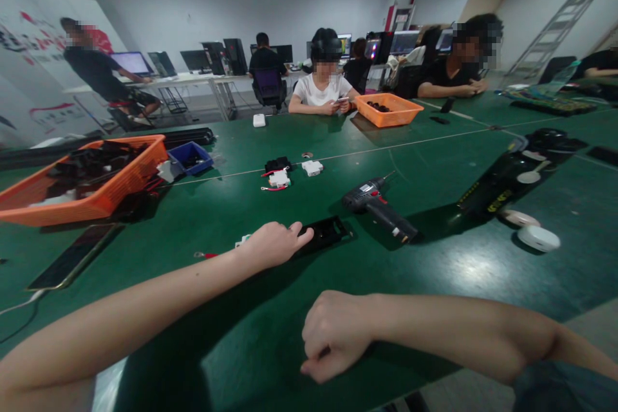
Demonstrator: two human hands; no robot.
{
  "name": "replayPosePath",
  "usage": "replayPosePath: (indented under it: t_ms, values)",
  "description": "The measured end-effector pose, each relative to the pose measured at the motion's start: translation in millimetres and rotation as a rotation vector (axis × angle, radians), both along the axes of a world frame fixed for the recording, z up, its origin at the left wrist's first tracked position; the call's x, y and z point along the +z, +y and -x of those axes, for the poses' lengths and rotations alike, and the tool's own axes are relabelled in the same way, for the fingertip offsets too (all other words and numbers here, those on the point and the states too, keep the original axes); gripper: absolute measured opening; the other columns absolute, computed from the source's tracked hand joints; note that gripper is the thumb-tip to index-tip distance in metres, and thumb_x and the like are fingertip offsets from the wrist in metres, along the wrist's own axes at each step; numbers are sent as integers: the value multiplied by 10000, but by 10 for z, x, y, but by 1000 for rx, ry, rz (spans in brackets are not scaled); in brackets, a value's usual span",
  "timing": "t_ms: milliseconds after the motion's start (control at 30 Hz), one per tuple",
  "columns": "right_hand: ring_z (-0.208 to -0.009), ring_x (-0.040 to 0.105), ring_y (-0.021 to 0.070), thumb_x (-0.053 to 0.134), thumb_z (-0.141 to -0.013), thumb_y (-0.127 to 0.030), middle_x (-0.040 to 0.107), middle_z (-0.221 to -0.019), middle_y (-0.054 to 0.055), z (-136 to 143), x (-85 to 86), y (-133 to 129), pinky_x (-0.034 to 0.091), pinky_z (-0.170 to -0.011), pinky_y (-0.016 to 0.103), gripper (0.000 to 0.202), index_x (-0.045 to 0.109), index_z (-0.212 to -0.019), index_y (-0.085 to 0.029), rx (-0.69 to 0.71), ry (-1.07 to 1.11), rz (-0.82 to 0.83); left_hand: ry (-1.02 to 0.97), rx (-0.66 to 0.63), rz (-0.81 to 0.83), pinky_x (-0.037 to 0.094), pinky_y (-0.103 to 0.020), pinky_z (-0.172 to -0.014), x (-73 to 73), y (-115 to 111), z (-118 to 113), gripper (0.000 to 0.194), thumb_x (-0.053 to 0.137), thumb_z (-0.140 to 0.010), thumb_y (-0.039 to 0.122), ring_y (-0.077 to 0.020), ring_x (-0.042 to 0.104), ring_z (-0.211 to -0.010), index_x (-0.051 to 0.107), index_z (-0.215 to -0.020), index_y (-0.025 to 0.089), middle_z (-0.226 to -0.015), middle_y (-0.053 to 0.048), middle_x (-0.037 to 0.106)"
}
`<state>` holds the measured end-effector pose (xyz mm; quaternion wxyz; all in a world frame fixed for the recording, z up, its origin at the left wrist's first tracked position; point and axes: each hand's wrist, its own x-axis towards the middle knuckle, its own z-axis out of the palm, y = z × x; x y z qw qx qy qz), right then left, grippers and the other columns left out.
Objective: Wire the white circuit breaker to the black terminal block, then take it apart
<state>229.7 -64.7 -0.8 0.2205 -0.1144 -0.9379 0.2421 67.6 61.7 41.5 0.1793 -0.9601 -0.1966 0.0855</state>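
Observation:
My left hand (275, 244) reaches across the green table, its fingers closed over the left end of a long black plastic housing (328, 234) lying flat. Just past that hand, partly covered by it, a small white piece (243, 241) and a red wire with a ring terminal (207, 255) show. Nearer to me, my right hand (333, 335) is curled into a fist low over the table; whatever may be inside it is hidden. A dark cordless drill (379, 205) lies to the right of the housing, its bit pointing away.
White modules (312, 168) with red wires lie ahead. An orange basket (103, 196) of black parts, a blue bin (190, 159) and a phone (74, 256) are left. Right stands a black cylindrical object (512, 174) beside round white lids (538, 238). People sit across, near another orange basket (389, 117).

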Motion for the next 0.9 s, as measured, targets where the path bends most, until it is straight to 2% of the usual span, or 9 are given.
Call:
replayPosePath:
  t_ms: [133,200,433,667,767,900]
  values:
    - [-515,532,72,623,-877,-341,604,-519,-59,7,-6,-11,261,-430,237,372,616,-534,-197,-8,16,-21,-23,29,-20,411,-253,-510,-92,-12,3,438,448,-996,388,-173,663,-620,426,-1401,224,-1059,-127,619]
    - [-515,533,77,631,-864,-338,602,-511,-59,14,-14,-18,251,-428,246,374,598,-518,-199,-27,5,-43,-25,43,-49,404,-253,-503,-131,-28,11,457,453,-989,439,-185,669,-636,438,-1391,223,-1051,-124,617]
    - [-512,534,74,613,-873,-339,607,-512,-60,18,-10,-25,254,-428,245,377,604,-523,-199,-30,11,-46,-111,51,-107,399,-258,-512,-228,-58,34,384,343,-1029,374,-192,667,-644,483,-1344,207,-956,-118,629]
    - [-505,518,74,638,-860,-337,596,-507,-63,15,3,-14,244,-419,243,372,599,-517,-199,-38,24,-45,-79,72,-195,380,-270,-474,-244,-31,47,361,333,-1001,181,-213,673,-630,481,-1328,142,-897,-108,636]
    - [-509,515,73,630,-870,-329,601,-513,-60,13,24,-14,256,-431,239,376,598,-520,-197,-27,17,-33,-114,145,-181,398,-267,-490,-258,-19,60,352,307,-1006,178,-213,683,-650,498,-1298,130,-885,-112,638]
    - [-515,513,73,618,-877,-330,605,-520,-57,13,32,-16,264,-442,240,387,589,-514,-197,-24,-2,-24,-199,313,-114,446,-276,-516,-246,-14,96,365,263,-1031,283,-238,698,-661,529,-1232,135,-886,-125,649]
